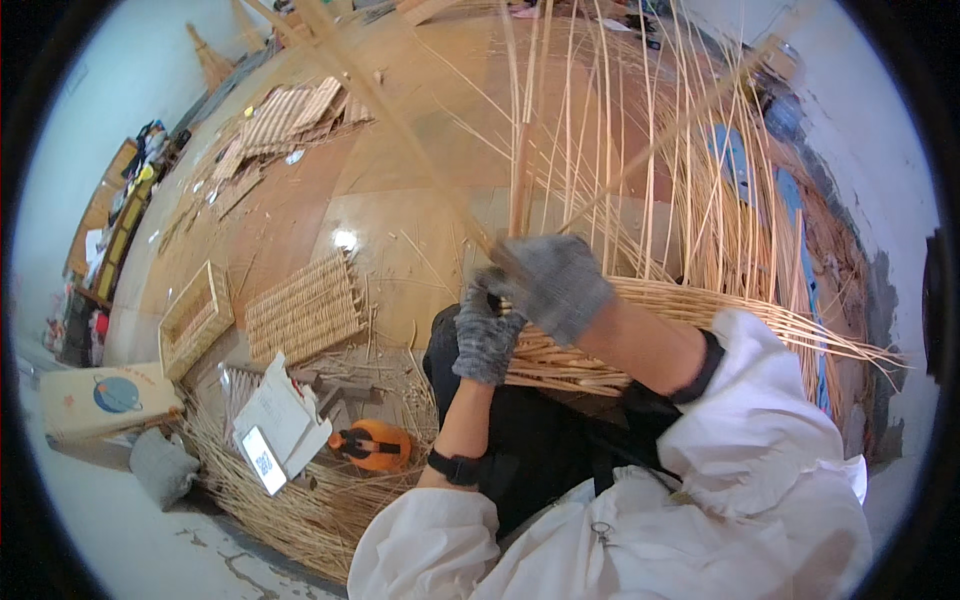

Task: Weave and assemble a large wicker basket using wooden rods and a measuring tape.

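Both my hands wear grey knitted gloves and meet at the left end of a half-woven wicker panel (565, 372) over my lap. My right hand (562, 288) is closed round a long willow rod (405, 130), which slants up to the far left and is blurred by motion. Just below and left of it, my left hand (487, 335) has its fingers curled tight at the panel's end; what they grip is hidden. Upright willow stakes (650, 150) rise from the panel. Loose rod ends (840, 345) stick out at its right.
At left lie a finished wicker mat (305, 305), a shallow wicker tray (196, 320), a phone (264, 460) on papers and an orange-and-black bottle-like object (375, 444). More woven pieces (290, 118) are on the far floor. Bundled rods (725, 235) lie along the right wall.
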`<state>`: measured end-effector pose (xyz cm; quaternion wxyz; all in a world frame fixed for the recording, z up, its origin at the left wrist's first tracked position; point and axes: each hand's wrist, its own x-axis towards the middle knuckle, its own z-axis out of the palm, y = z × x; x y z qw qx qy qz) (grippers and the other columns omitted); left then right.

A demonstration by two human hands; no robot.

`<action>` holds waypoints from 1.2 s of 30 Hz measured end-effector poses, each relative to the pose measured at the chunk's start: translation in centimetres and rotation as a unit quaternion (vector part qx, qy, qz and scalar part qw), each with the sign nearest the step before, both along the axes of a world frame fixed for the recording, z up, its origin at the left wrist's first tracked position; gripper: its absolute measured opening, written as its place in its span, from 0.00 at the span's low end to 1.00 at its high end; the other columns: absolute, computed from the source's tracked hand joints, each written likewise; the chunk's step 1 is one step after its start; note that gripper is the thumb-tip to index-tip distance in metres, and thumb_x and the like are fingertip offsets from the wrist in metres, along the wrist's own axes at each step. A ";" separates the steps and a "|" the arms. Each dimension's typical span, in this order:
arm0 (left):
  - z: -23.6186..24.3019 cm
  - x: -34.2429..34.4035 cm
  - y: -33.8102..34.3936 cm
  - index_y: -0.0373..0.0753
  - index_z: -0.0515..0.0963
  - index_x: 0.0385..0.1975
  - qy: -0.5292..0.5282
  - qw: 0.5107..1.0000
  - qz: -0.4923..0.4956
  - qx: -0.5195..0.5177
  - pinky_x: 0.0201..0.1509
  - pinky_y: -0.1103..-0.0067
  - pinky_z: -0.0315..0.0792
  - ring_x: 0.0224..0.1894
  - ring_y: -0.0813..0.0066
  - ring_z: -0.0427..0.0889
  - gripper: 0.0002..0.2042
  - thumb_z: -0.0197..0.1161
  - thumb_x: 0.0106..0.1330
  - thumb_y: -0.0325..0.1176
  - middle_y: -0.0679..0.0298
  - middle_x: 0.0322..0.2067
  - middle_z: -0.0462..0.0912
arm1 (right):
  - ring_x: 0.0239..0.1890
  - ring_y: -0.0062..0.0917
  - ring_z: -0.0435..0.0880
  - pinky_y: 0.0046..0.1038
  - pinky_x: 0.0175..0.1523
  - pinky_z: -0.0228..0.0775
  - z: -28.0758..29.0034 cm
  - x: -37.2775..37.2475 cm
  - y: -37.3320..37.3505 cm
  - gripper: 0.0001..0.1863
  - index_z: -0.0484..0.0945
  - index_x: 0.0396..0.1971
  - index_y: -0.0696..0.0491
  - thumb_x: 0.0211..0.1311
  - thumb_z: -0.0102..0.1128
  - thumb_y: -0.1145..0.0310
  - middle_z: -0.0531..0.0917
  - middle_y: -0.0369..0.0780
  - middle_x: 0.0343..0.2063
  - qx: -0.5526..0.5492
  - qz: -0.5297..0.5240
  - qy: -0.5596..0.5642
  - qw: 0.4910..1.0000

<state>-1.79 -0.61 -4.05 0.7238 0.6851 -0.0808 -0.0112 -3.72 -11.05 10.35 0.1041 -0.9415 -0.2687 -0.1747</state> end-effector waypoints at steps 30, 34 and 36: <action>3.7 4.5 1.5 0.33 0.72 0.39 0.109 0.976 -0.117 0.148 0.40 0.83 0.68 0.35 0.77 0.73 0.22 0.68 0.46 0.36 0.62 0.31 0.77 | 0.22 0.24 0.73 0.23 0.24 0.67 -8.4 -2.0 -13.5 0.08 0.72 0.31 0.55 0.56 0.52 0.67 0.76 0.38 0.24 0.758 -0.328 0.290 0.484; 2.5 4.6 0.0 0.35 0.73 0.32 0.086 0.974 -0.121 0.172 0.34 0.84 0.68 0.30 0.80 0.72 0.14 0.65 0.49 0.35 0.65 0.26 0.76 | 0.32 0.28 0.78 0.25 0.35 0.71 -6.3 0.3 -13.5 0.12 0.69 0.36 0.57 0.54 0.53 0.67 0.76 0.40 0.29 0.567 -0.241 0.197 0.762; 1.8 3.8 -1.0 0.35 0.73 0.31 0.109 0.976 -0.070 0.175 0.32 0.84 0.68 0.28 0.80 0.72 0.14 0.65 0.49 0.35 0.65 0.25 0.76 | 0.37 0.27 0.77 0.22 0.39 0.70 -4.7 5.6 -11.7 0.15 0.68 0.37 0.59 0.53 0.53 0.65 0.77 0.41 0.30 0.193 -0.127 -0.044 0.972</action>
